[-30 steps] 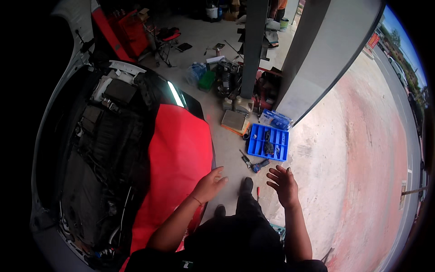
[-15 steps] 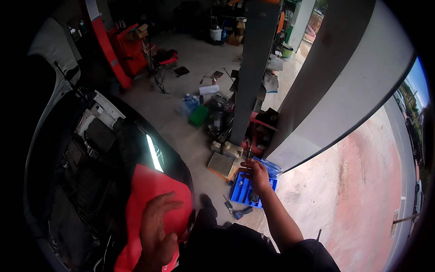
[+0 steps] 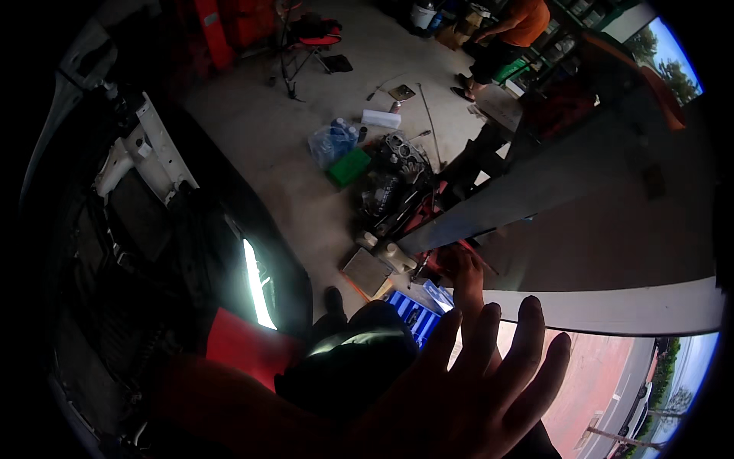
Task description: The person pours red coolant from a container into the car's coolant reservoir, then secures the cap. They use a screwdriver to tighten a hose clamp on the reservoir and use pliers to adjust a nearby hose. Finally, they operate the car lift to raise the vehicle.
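My left hand [image 3: 451,402] reaches across the foreground from the lower left, with its fingers spread apart and nothing in them. Behind it my right hand [image 3: 465,274] is raised beside the red tool cart [image 3: 423,216] at the foot of the dark pillar [image 3: 527,183]. Its fingers look bent, but they are dim, and I cannot see whether they hold anything. Close below it on the floor lies the blue compartment case [image 3: 409,315] with its lid up, partly covered by my left fingers.
On the left stands a car with its hood raised and its headlight [image 3: 258,287] lit; a red cover [image 3: 248,348] drapes its front. Engine parts [image 3: 386,187], a green box [image 3: 349,167] and jugs [image 3: 396,258] are on the floor. A person in orange [image 3: 524,23] stands at the back.
My left hand has swung from over the red cover to the right, across my body. The view has turned, and my right hand has moved from above the blue case to beside the red cart.
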Available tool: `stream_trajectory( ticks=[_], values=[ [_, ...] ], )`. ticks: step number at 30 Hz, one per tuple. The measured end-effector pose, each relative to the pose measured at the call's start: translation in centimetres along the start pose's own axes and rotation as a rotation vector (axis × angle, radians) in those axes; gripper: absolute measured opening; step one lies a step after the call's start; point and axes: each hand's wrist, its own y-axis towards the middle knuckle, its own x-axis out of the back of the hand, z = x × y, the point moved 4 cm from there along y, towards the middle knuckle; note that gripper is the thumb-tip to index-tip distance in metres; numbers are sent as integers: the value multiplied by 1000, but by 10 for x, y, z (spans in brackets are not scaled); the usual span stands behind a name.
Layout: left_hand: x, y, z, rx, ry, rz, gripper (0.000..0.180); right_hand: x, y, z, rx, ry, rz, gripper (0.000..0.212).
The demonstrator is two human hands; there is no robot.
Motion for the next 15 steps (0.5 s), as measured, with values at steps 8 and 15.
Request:
stream_trajectory(
  ticks=[8, 15],
  values=[
    [-22, -106, 229, 880, 9, -149, 47, -220, 112, 0, -264, -4, 294, 35],
    [-38, -180, 331, 1251, -227, -313, 54, -357, 234, -91, -444, -275, 612, 40]
  ],
)
